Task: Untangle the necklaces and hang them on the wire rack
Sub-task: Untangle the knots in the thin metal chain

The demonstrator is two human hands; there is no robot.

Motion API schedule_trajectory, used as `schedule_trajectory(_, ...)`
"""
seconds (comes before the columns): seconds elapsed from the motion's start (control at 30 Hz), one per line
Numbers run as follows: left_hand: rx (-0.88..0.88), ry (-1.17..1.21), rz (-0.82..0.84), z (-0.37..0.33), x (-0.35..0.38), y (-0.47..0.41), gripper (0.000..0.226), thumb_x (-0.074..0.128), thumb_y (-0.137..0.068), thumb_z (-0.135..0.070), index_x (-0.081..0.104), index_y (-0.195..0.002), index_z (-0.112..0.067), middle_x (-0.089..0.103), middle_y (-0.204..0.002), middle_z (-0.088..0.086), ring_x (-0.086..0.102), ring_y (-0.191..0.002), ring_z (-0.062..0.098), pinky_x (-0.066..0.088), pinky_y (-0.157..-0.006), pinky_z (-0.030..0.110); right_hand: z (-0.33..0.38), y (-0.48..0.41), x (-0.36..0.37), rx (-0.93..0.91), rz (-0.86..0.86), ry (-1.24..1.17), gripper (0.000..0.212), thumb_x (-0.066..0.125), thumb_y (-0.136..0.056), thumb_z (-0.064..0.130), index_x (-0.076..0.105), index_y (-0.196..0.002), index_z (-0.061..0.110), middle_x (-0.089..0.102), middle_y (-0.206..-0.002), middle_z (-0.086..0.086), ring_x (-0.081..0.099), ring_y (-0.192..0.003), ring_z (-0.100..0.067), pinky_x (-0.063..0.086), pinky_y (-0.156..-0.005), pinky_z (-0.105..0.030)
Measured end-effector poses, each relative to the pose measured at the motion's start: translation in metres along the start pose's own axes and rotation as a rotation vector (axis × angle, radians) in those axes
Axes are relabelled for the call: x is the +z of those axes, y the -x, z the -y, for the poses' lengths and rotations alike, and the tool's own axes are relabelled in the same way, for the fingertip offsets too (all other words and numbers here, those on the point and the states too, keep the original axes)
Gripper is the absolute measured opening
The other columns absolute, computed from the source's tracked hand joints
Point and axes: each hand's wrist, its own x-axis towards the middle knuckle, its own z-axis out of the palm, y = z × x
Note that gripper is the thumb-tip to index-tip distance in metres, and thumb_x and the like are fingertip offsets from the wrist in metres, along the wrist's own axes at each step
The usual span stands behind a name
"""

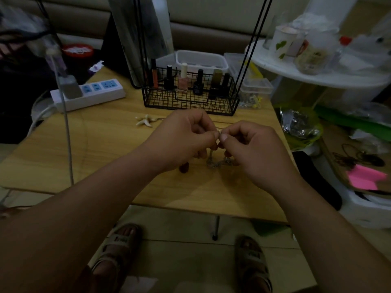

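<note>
Wire rack [190, 96] on table [101, 149]; power strip [91, 93] to its left; necklaces [218, 162] before it; bottles [183, 80] inside it.

My table [101, 144] is pale wood-grain board with a smooth, matt finish. The wire rack [190, 102] is thin black metal, and the power strip [91, 95] is smooth white plastic. The necklace chain [215, 163] looks like fine, dull metal links.
</note>
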Motion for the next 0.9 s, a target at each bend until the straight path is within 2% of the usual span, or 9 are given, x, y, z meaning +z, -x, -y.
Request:
schedule_trajectory(0.07,0.018,-0.073,-0.002,0.002,0.003,0.0,0.007,0.074,-0.095,-0.022,0.068,-0.095,-0.018,0.077,-0.079,-0.002,0.073,-0.065,0.01,0.062,-0.061,0.032,-0.002,-0.001,0.001,-0.033,-0.003,0.042,0.008,0.068,-0.097,0.026,0.074,-0.094,0.031,0.074,-0.086,0.007,0.068,-0.079,-0.008,0.059,-0.065,-0.032)
schedule_trajectory(0.13,0.035,-0.111,-0.009,0.004,0.004,0.0,0.006,0.074,-0.096,-0.021,0.068,-0.094,-0.019,0.076,-0.078,-0.002,0.072,-0.064,0.007,0.058,-0.057,0.024,-0.004,-0.002,0.001,-0.068,-0.001,0.105,0.009,0.067,-0.098,0.025,0.073,-0.095,0.031,0.072,-0.083,0.01,0.066,-0.078,-0.003,0.052,-0.059,-0.02)
schedule_trajectory(0.2,0.038,-0.124,-0.012,0.003,0.005,0.001,0.005,0.073,-0.096,-0.021,0.069,-0.094,-0.018,0.076,-0.077,-0.003,0.072,-0.064,0.006,0.051,-0.052,0.016,-0.005,-0.002,0.001,-0.103,-0.004,0.176,0.009,0.066,-0.098,0.026,0.073,-0.095,0.031,0.07,-0.083,0.012,0.064,-0.077,-0.001,0.047,-0.058,-0.016)
schedule_trajectory(0.43,0.056,-0.198,-0.009,0.004,0.006,0.005,0.01,0.067,-0.101,-0.024,0.07,-0.093,-0.019,0.072,-0.066,-0.009,0.066,-0.052,-0.001,0.05,-0.043,0.022,-0.006,-0.001,0.001,-0.193,-0.014,0.3,0.006,0.065,-0.097,0.028,0.07,-0.094,0.03,0.067,-0.083,0.013,0.062,-0.079,-0.004,0.056,-0.071,-0.042)
schedule_trajectory(0.57,0.106,-0.238,-0.019,0.005,0.007,0.006,0.01,0.068,-0.1,-0.022,0.069,-0.091,-0.019,0.068,-0.064,-0.007,0.06,-0.045,-0.001,0.043,-0.041,0.018,-0.005,0.0,0.0,-0.203,-0.001,0.297,0.004,0.066,-0.096,0.03,0.07,-0.096,0.03,0.068,-0.085,0.014,0.063,-0.081,-0.003,0.057,-0.072,-0.04)
schedule_trajectory(0.67,0.14,-0.277,-0.033,0.008,0.008,0.006,0.009,0.07,-0.098,-0.021,0.069,-0.089,-0.02,0.066,-0.062,-0.008,0.06,-0.049,0.0,0.041,-0.044,0.015,-0.003,0.001,0.0,-0.186,0.007,0.28,0.005,0.067,-0.096,0.028,0.069,-0.093,0.031,0.067,-0.082,0.013,0.062,-0.078,-0.002,0.053,-0.066,-0.027)
schedule_trajectory(0.73,0.165,-0.27,-0.046,0.007,0.009,0.005,0.01,0.07,-0.097,-0.019,0.068,-0.087,-0.02,0.066,-0.062,-0.008,0.061,-0.053,0.002,0.041,-0.046,0.014,-0.001,0.001,0.0,-0.138,-0.001,0.194,0.007,0.067,-0.096,0.026,0.069,-0.09,0.029,0.068,-0.079,0.01,0.065,-0.075,-0.005,0.053,-0.062,-0.026)
schedule_trajectory(0.83,0.184,-0.209,-0.061,0.007,0.009,0.003,0.012,0.069,-0.097,-0.018,0.066,-0.086,-0.018,0.068,-0.067,-0.001,0.064,-0.058,0.01,0.05,-0.048,0.026,0.003,0.001,-0.002,-0.022,0.013,-0.001,0.007,0.067,-0.097,0.022,0.07,-0.091,0.023,0.073,-0.083,0.002,0.072,-0.076,-0.01,0.061,-0.064,-0.033)
schedule_trajectory(0.9,0.219,-0.216,-0.061,0.007,0.009,0.003,0.012,0.068,-0.097,-0.017,0.065,-0.086,-0.015,0.067,-0.067,0.001,0.063,-0.06,0.017,0.052,-0.053,0.035,0.005,0.0,-0.003,0.049,0.03,-0.141,0.007,0.066,-0.099,0.017,0.07,-0.093,0.015,0.075,-0.083,-0.003,0.074,-0.075,-0.012,0.061,-0.062,-0.031)
